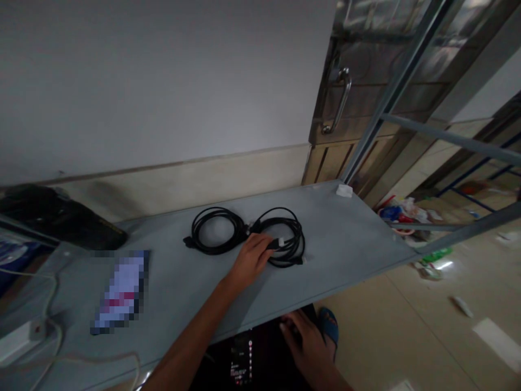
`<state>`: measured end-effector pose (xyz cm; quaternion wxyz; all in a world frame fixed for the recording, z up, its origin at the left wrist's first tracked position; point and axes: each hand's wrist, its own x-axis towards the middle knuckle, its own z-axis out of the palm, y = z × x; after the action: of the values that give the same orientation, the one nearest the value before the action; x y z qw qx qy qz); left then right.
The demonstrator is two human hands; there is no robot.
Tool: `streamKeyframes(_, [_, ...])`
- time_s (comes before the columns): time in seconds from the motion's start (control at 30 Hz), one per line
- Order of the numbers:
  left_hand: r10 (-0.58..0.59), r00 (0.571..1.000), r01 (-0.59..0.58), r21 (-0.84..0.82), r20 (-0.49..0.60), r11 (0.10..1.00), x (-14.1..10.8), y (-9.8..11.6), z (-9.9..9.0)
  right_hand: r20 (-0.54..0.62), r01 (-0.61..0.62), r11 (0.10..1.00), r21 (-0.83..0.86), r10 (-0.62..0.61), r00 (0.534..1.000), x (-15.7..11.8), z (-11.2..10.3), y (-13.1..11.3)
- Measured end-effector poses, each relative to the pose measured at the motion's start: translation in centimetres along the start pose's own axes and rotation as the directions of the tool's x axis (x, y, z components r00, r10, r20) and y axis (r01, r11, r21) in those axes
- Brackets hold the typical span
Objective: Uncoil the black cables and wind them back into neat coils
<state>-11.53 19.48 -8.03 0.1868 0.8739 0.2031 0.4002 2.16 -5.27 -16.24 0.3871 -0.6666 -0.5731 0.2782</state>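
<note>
Two coils of black cable lie side by side on a grey tabletop. My left hand [253, 258] reaches over the near left edge of the right coil [299, 231]. Its fingers are closed around a black cable plug [275, 244] with a light metal end pointing right. The left coil [207, 250] lies just beyond that hand, with a connector at its left side. Below the table edge, my right hand [303, 336] rests by my leg on dark clothing, apart from the cables. Its fingers are loosely bent and apart, and nothing shows in them.
A phone [242, 358] with a lit screen is on my lap. A pixelated item [124, 288] and a white power strip [22, 342] with cords lie on the left. A black object [61, 217] stands against the wall. A crumpled white piece [344, 190] sits near the metal post [378, 125].
</note>
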Motion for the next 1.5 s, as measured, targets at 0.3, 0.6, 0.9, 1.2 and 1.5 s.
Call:
streamKeyframes(0.3, [-0.416,0.848,0.270,-0.409,-0.327,0.872,4.8,3.5,-2.4,-0.130,-0.008,0.998,0.070,0.017,0.991,1.5,-5.8,-2.8])
streamKeyframes(0.6, [-0.508,0.747,0.148,-0.637,-0.430,0.756,7.6,7.7,-6.7,-0.317,0.161,0.987,-0.014,-0.157,0.935,5.3,-8.3,-5.3])
streamKeyframes(0.9, [-0.611,0.713,0.098,-0.814,-0.344,0.573,9.0,9.9,-9.4,-0.129,0.385,0.881,-0.275,-0.431,0.893,11.6,-5.3,-4.1])
streamKeyframes(1.2, [-0.609,0.732,0.151,-0.798,-0.307,0.584,7.2,11.5,-11.4,-0.305,0.442,0.887,-0.135,-0.462,0.833,11.9,-8.4,-9.2])
streamKeyframes(1.5, [-0.644,0.754,0.328,-0.774,-0.131,0.542,4.2,13.5,-7.7,-0.269,0.480,0.876,0.042,-0.453,0.850,11.7,-5.4,-16.2])
